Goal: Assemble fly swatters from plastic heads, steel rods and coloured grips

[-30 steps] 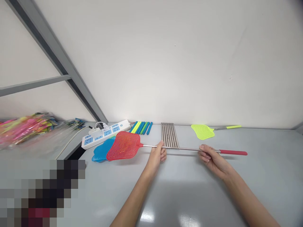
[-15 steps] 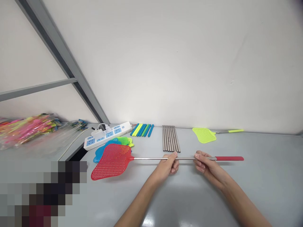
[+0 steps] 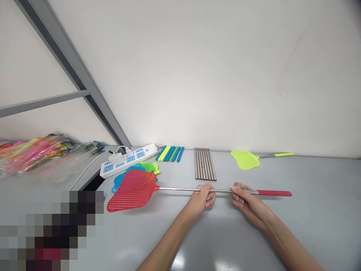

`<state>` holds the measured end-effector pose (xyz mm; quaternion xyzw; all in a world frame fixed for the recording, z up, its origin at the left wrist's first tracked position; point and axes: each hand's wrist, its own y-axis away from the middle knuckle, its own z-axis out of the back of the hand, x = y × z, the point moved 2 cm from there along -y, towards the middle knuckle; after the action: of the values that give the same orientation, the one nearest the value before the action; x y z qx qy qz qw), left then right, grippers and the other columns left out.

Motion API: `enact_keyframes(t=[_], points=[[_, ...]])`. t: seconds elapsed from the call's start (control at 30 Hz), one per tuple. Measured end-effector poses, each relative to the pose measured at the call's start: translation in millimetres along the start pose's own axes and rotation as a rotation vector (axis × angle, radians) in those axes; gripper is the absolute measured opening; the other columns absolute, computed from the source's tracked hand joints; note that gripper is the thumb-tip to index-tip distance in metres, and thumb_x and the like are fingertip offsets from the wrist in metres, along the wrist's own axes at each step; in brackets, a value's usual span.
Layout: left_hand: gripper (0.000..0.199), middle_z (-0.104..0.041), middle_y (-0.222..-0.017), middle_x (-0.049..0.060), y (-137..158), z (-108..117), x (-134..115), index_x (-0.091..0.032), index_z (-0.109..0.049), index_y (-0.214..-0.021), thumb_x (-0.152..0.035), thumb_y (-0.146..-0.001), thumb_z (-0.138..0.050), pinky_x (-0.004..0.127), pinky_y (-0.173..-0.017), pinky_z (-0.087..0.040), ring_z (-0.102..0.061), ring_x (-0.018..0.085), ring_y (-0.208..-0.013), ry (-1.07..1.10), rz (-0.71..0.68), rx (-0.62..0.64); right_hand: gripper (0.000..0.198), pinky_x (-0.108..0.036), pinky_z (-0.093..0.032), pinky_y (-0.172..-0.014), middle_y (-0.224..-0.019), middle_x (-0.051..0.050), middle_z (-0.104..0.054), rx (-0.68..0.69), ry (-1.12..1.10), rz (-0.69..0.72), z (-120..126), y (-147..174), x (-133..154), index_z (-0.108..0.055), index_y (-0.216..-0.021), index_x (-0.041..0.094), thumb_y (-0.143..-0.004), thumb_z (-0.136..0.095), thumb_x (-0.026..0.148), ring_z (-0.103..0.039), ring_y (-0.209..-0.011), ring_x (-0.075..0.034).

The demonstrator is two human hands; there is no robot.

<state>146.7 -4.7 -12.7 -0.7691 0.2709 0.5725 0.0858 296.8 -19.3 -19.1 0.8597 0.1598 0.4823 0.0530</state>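
A red fly swatter with a perforated head and an extended metal rod lies across both of my hands, above the grey table. My left hand is closed on the thin part of the rod, thumb on top. Further right, my right hand pinches the thicker part of the rod, just left of the red handle grip. Behind the red head, blue swatter heads and green and yellow ones overlap on the table. Beyond my hands lies a row of metal tubes.
Several blue, yellow and green grips lie beside a white power strip with plugs in it. A yellow fly swatter rests near the wall. Plastic-bagged colourful items are piled at far left. A pixelated patch covers the lower left.
Both hands still hold the swatter. Its handle end has dipped slightly and its head has risen a little. The whole view has shifted slightly.
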Motion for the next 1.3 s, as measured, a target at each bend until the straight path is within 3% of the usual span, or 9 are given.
enact_keyframes(t=[0.27, 0.43, 0.8, 1.3], points=[[0.045, -0.021, -0.033, -0.008, -2.0, 0.4, -1.3, -0.019, -0.024, -0.043, -0.048, -0.076, -0.038, 0.023, -0.038, -0.011, -0.017, 0.004, -0.031, 0.039, -0.042, -0.110, 0.032, -0.021, -0.025, -0.045, -0.050, 0.004, -0.036, -0.001, 0.034, 0.014, -10.5, 4.8, 1.8, -0.040, -0.051, 0.017, -0.074, -0.057, 0.029, -0.024, -0.047, -0.008], [0.050, -0.022, -0.034, -0.008, -2.9, 0.1, 2.0, -0.019, -0.024, -0.043, -0.056, -0.069, -0.045, 0.023, -0.038, -0.014, -0.020, 0.004, -0.033, -0.106, -0.070, -0.233, 0.030, -0.021, -0.024, -0.044, -0.049, 0.004, -0.034, -0.005, -0.011, 0.019, -14.0, 5.0, -5.7, -0.041, -0.053, 0.018, -0.074, -0.057, 0.033, -0.022, -0.046, -0.008], [0.050, -0.027, -0.036, -0.006, -1.6, -5.2, 6.1, -0.017, -0.030, -0.043, -0.056, -0.072, -0.041, 0.023, -0.041, -0.019, -0.024, 0.005, -0.036, -0.229, -0.106, -0.176, 0.030, -0.022, -0.025, -0.044, -0.049, 0.004, -0.035, -0.002, -0.016, 0.034, -16.8, 4.4, -8.3, -0.041, -0.053, 0.018, -0.071, -0.061, 0.032, -0.024, -0.046, -0.008], [0.045, -0.033, -0.039, -0.004, -2.2, -14.0, 16.9, -0.016, -0.040, -0.045, -0.050, -0.075, -0.041, 0.023, -0.042, -0.022, -0.030, 0.007, -0.039, -0.176, -0.061, -0.133, 0.031, -0.024, -0.031, -0.051, -0.051, 0.003, -0.037, 0.011, -0.025, 0.003, -25.3, 6.9, -18.3, -0.045, -0.051, 0.018, -0.070, -0.059, 0.038, -0.033, -0.048, -0.010]])
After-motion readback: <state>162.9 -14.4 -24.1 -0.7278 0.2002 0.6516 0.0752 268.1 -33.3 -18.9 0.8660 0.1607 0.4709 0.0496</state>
